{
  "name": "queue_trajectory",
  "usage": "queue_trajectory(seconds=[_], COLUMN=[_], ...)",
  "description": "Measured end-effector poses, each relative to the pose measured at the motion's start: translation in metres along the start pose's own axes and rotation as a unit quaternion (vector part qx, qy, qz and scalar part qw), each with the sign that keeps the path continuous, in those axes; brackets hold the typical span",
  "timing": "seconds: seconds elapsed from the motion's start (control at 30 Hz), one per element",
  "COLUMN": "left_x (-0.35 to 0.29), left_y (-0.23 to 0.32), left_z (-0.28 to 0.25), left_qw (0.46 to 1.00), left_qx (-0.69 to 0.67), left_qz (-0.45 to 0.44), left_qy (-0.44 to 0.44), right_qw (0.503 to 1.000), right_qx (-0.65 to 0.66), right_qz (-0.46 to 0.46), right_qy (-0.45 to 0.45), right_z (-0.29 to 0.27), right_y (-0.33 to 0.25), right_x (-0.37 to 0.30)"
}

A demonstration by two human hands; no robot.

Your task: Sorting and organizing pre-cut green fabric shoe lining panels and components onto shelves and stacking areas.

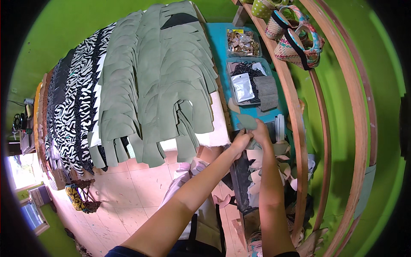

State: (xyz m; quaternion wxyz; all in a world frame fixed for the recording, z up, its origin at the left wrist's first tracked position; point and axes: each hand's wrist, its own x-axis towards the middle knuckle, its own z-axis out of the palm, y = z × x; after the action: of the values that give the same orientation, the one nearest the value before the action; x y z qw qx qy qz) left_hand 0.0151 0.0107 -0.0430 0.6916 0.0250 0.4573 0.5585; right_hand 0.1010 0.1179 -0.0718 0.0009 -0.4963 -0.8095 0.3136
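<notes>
One green piece (247,122) juts forward from left hand (242,140) and right hand (260,133).

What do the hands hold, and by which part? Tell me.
A small grey-green flat piece, held near its lower edge by the left hand and at its right side by the right hand; exact finger placement is unclear.

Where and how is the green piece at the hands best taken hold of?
Probably by its far edge, with fingers coming from the far side: that end of the green piece sticks out bare, while the left hand and right hand crowd its near end. It looks thin and flat, so a light pinch should suit.
</notes>
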Motion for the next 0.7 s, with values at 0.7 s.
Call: queue_trajectory(seconds=[0.7], left_x=[0.015], left_y=[0.014], left_z=[-0.005], left_qw=[0.977], left_qx=[0.059], left_qz=[0.079], left_qy=[0.187], right_qw=[0.976], right_qx=[-0.100], right_qz=[-0.130], right_qy=[0.146], right_z=[-0.039], right_y=[-0.031], right_x=[0.012])
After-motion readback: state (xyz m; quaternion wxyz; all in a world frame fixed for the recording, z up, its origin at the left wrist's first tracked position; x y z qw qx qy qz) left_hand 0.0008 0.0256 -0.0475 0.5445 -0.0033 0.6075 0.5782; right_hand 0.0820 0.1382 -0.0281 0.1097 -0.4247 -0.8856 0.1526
